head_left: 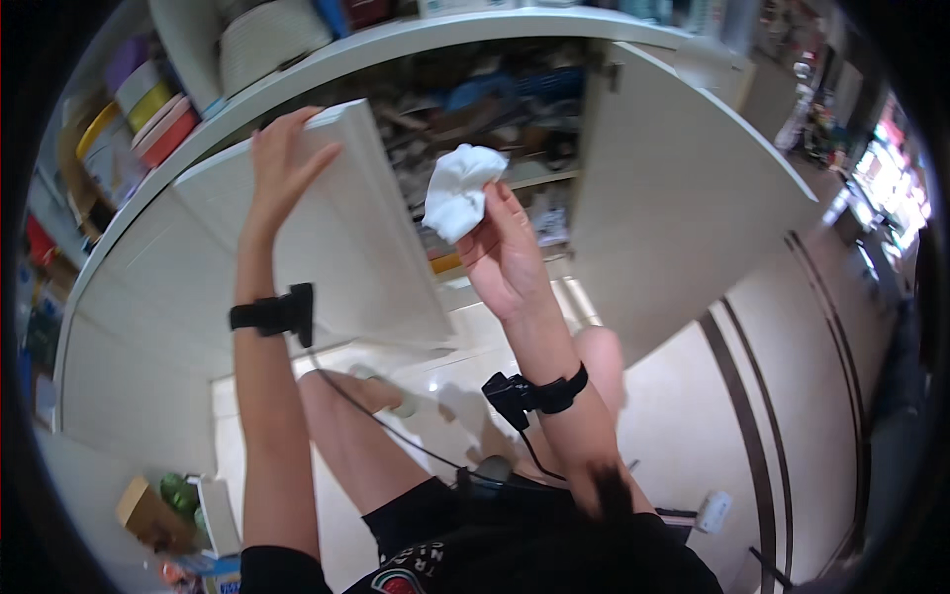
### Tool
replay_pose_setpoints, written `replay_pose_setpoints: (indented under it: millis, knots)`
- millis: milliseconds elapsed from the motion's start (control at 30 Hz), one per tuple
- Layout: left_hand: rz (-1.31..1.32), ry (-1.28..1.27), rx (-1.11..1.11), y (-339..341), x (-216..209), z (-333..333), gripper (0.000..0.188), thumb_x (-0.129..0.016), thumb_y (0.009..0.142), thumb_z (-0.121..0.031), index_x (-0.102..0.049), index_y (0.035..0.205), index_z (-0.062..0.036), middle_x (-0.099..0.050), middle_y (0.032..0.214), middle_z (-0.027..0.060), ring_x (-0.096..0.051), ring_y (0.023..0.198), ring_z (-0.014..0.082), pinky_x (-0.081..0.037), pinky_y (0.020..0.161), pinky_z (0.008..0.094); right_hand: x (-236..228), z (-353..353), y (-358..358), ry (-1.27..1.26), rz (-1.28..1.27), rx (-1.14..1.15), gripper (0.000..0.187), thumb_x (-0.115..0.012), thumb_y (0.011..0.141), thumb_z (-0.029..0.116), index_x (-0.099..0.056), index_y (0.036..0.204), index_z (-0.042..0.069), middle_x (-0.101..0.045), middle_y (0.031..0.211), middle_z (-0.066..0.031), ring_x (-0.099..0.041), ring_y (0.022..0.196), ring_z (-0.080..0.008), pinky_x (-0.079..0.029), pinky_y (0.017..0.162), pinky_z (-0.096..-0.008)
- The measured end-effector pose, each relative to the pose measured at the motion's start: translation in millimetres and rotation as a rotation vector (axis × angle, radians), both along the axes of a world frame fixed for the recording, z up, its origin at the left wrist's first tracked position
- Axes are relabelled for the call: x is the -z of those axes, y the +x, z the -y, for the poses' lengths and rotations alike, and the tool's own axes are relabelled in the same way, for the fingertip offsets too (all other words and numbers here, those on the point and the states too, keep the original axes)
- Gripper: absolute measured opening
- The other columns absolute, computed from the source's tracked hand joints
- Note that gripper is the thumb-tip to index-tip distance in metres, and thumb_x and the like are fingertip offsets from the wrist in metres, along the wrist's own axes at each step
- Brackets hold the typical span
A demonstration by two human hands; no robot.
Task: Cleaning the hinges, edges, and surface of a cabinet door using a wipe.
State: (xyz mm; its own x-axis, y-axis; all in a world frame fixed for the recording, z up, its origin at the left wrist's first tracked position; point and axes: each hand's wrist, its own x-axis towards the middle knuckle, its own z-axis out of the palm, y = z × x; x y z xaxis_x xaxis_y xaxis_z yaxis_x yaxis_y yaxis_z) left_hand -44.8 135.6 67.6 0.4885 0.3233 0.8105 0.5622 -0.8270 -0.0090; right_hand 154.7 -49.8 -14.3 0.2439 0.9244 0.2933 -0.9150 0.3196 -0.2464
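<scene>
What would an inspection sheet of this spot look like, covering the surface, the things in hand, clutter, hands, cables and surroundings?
Surface: glossy pale tiled floor with dark stripes at right.
Job's things: crumpled white cloth; open white cabinet door.
Clutter: cabinet shelves packed with mixed items, too blurred to name; cardboard box at lower left.
Hands: left hand grips the door's top edge; right hand holds the cloth.
Cables: black cable runs down from the left wrist strap; each wrist wears a black band.
Surroundings: stacked plates on the counter above; second door open at right.
</scene>
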Motion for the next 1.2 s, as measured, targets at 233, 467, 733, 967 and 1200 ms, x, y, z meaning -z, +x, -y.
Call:
replay_pose_setpoints:
  millis: [233, 467, 733, 967, 1200]
  knots:
    - [-0.088, -0.091, -0.035, 7.5, -1.6, 4.0, 0.053, -0.062, 0.078, -0.046, -0.051, 0.125, -0.0244, -0.053, 0.118, 0.0034, -0.042, 0.119, 0.0260, -0.014, 0.104, 0.0567, -11.2, 130.4, 107.1, -0.273, 0.791, 1.133, 0.016, -0.058, 0.089, 0.015, -0.062, 0.100, 0.005, -0.055, 0.082, 0.0017, -0.049, 0.074, -0.0047, -0.042, 0.068, -0.0205]
    - [-0.063, -0.033, -0.063, 14.1, -1.1, -12.3, 0.045, -0.057, 0.082, -0.045, -0.054, 0.122, -0.0253, -0.054, 0.116, 0.0012, -0.046, 0.113, 0.0231, -0.017, 0.101, 0.0582, -72.8, 195.6, 212.3, -0.346, 0.887, 1.881, 0.019, -0.057, 0.090, 0.011, -0.060, 0.105, 0.000, -0.060, 0.093, -0.0013, -0.054, 0.082, -0.0060, -0.042, 0.073, -0.0191]
    - [0.048, 0.088, -0.022, 12.9, 8.4, -14.7, 0.044, -0.056, 0.079, -0.054, -0.059, 0.116, -0.0289, -0.058, 0.108, 0.0023, -0.050, 0.108, 0.0247, -0.024, 0.098, 0.0556, -70.4, 169.3, 263.2, -0.400, 1.156, 1.922, 0.019, -0.056, 0.089, 0.010, -0.062, 0.104, 0.001, -0.063, 0.100, -0.0063, -0.058, 0.093, -0.0131, -0.045, 0.085, -0.0257]
    - [0.167, 0.054, -0.015, 15.0, 4.6, 9.8, 0.042, -0.051, 0.081, -0.057, -0.065, 0.106, -0.0268, -0.061, 0.100, 0.0075, -0.051, 0.105, 0.0282, -0.025, 0.096, 0.0595, -59.2, 181.7, 299.6, -0.455, 1.318, 1.817, 0.026, -0.053, 0.092, 0.013, -0.058, 0.113, 0.000, -0.060, 0.114, -0.0094, -0.056, 0.102, -0.0174, -0.044, 0.090, -0.0289]
    - [0.158, -0.176, 0.101, -65.4, 1.5, 98.1, 0.039, -0.052, 0.083, -0.051, -0.066, 0.096, -0.0160, -0.059, 0.101, 0.0101, -0.046, 0.110, 0.0307, -0.020, 0.104, 0.0524, -19.7, 118.1, 189.7, -0.375, 1.188, 1.328, 0.029, -0.055, 0.092, 0.017, -0.057, 0.113, -0.002, -0.059, 0.109, -0.0075, -0.055, 0.099, -0.0133, -0.042, 0.088, -0.0247]
